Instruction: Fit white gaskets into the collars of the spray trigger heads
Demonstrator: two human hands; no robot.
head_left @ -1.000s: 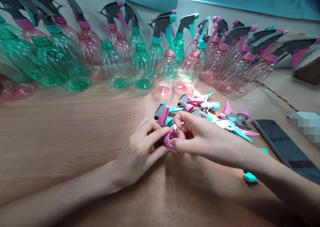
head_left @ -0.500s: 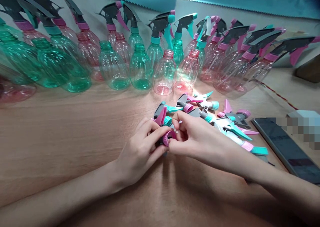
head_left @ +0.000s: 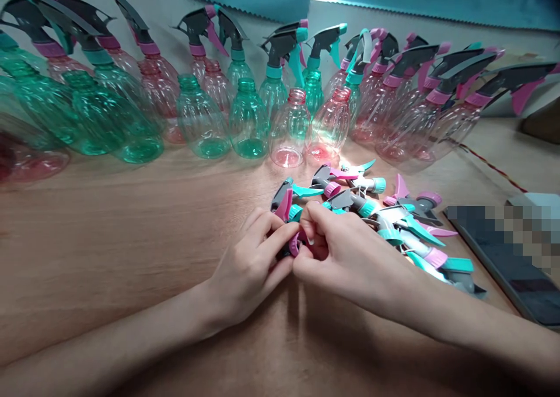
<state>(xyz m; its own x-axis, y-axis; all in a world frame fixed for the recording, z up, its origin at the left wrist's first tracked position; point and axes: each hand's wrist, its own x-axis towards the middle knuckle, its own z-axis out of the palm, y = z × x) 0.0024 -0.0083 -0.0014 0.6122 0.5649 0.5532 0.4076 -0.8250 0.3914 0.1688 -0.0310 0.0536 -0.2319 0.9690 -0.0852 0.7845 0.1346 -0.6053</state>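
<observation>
My left hand (head_left: pixel 251 263) is closed around a trigger spray head, mostly hidden by my fingers; its pink screw collar (head_left: pixel 294 244) faces right. Closed in a pinch, my right hand (head_left: pixel 336 248) has its fingertips at the mouth of that collar. Whatever sits between those fingertips is hidden or too small to name. Just beyond both hands lies a pile of loose trigger spray heads in grey, white, teal and pink, including a white one with a teal trigger (head_left: pixel 420 229) beside my right wrist.
Along the back stand several clear green bottles (head_left: pixel 249 119) and pink bottles (head_left: pixel 289 131), some open-necked, others topped with spray heads. A dark phone (head_left: pixel 494 257) lies at the right, near a red and yellow twisted wire (head_left: pixel 490 164). Everything rests on a wooden table (head_left: pixel 109 233).
My right hand's fingers have closed in on the collar's opening, covering more of it. The collar has turned slightly. The whole view has shifted a little.
</observation>
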